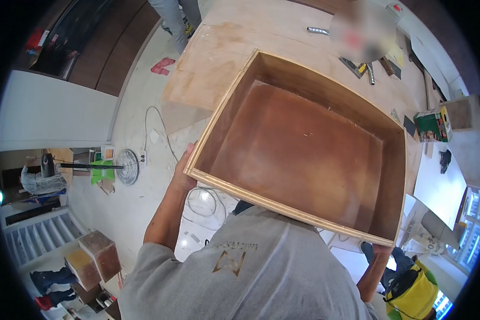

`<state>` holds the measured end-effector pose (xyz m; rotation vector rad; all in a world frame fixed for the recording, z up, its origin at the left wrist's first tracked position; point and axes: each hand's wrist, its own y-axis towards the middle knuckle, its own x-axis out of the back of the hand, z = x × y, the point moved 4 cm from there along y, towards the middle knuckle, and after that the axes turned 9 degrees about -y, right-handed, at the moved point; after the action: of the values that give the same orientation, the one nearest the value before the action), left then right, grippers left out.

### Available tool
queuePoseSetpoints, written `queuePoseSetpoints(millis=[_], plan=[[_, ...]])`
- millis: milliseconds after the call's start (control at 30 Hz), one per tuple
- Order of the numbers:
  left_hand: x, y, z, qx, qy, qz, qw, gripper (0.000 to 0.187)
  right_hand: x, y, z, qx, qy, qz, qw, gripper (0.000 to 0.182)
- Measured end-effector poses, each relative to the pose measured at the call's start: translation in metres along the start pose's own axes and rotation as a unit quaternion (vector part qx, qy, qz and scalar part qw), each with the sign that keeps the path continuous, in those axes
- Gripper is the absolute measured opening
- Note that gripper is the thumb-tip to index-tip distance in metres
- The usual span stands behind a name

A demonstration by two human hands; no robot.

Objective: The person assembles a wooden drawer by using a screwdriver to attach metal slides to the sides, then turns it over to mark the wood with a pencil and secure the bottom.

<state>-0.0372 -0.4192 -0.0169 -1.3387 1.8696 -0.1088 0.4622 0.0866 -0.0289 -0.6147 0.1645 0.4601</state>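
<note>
Wooden box [304, 165]: is sitting mid-view, open side up, far part overlapping the surface [213, 58]; cannot tell if it is resting there. Clock is centring on it.
Left hand [186, 168]: is grasping the near-left corner at 9 o'clock, fingers mostly hiding behind the wall.
Right hand [381, 249]: is grasping the near-right corner from below at 5 o'clock, fingers mostly out of sight.
Far-end sag: possible if the box is hanging free, since both hands are holding near corners and weight is sitting ahead of them.
Tools [371, 74]: are lying at 1 o'clock beyond the far wall; pushing that way could be knocking or trapping them.
Carton [433, 127]: is standing near 3 o'clock; a wide swing could be clipping it.
Cable [162, 121]: is running over the floor [130, 213] between 9 and 10; likely trip point.
Shirt [240, 250]: is sitting at 6 o'clock, close to the plywood rim; snag risk.
</note>
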Motion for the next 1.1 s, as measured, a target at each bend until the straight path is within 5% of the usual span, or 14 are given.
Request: queuePoseSetpoints(millis=[167,200,233,300,600,733,967,1100], plan=[[-0.040,0.001,-0.037,-0.007,0.014,0.019,1.000,0.058,-0.053,-0.014,0.052,0.067,-0.101,-0.019,0.992,0.048],[-0.057,0.001,-0.047,-0.015,0.006,0.015,1.000,0.058,-0.048,-0.009,0.062,0.047,-0.081,0.038,0.995,0.050],[-0.070,-0.002,-0.054,-0.014,0.007,0.020,1.000,0.058,-0.035,-0.002,0.068,0.036,-0.091,-0.052,0.994,0.050],[-0.090,-0.001,-0.065,-0.018,0.008,0.031,0.999,0.059,-0.050,-0.002,0.079,0.056,-0.108,-0.045,0.992,0.047],[-0.023,0.001,-0.026,-0.082,0.025,0.087,0.992,0.074,-0.048,0.025,0.070,0.012,-0.151,-0.017,0.988,0.045],[0.009,-0.002,0.012,-0.031,0.037,0.086,0.995,0.081,-0.038,0.043,0.037,-0.046,-0.170,-0.012,0.984,0.044],[0.102,0.050,0.057,0.052,-0.016,0.023,0.998,0.059,-0.018,0.052,-0.040,-0.101,-0.187,-0.019,0.977,0.042],[0.032,0.087,0.040,0.018,-0.031,0.028,0.999,0.048,-0.039,0.089,-0.035,-0.087,-0.227,0.000,0.970,0.041]])
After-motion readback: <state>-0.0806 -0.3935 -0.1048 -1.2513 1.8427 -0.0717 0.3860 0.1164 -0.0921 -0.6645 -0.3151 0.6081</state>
